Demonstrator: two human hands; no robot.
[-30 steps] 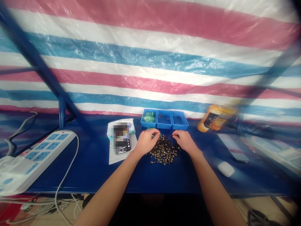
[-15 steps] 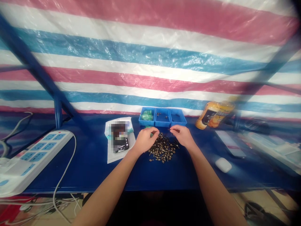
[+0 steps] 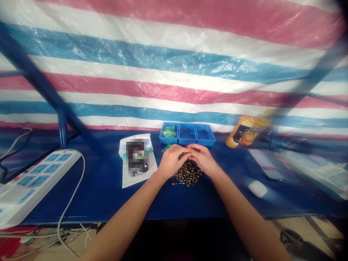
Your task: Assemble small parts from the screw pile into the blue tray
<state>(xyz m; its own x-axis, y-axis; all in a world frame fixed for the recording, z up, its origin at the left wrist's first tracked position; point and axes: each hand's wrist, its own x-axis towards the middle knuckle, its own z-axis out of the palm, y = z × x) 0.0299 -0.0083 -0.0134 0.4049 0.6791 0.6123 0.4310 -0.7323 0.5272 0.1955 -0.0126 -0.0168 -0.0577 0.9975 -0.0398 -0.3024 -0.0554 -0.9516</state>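
Note:
Over a pile of small brass-coloured screw-like pieces (image 3: pixel 189 175), my two hands meet fingertip to fingertip. My left hand (image 3: pixel 174 159) is pinched, thumb against fingers, at the pile's upper left. From the other side my right hand (image 3: pixel 202 157) pinches at the same spot. Whatever sits between the fingertips is too small to make out. Just behind the hands stand three joined blue bins (image 3: pixel 187 141). Green plastic (image 3: pixel 169 132) lies in the left bin, a few small pieces in the middle one. Another scrap of green plastic is partly hidden behind my left hand.
Left of the hands a phone (image 3: pixel 141 168) rests on a white packet (image 3: pixel 127 181). A white power strip (image 3: pixel 40 181) with cables takes up the far left. Two orange bottles (image 3: pixel 241 132), another phone (image 3: pixel 265 165) and a white case (image 3: pixel 257 189) are on the right.
My hands were apart over the pile and have come together, the right one moving left and the left one slightly right. Their fingertips now meet.

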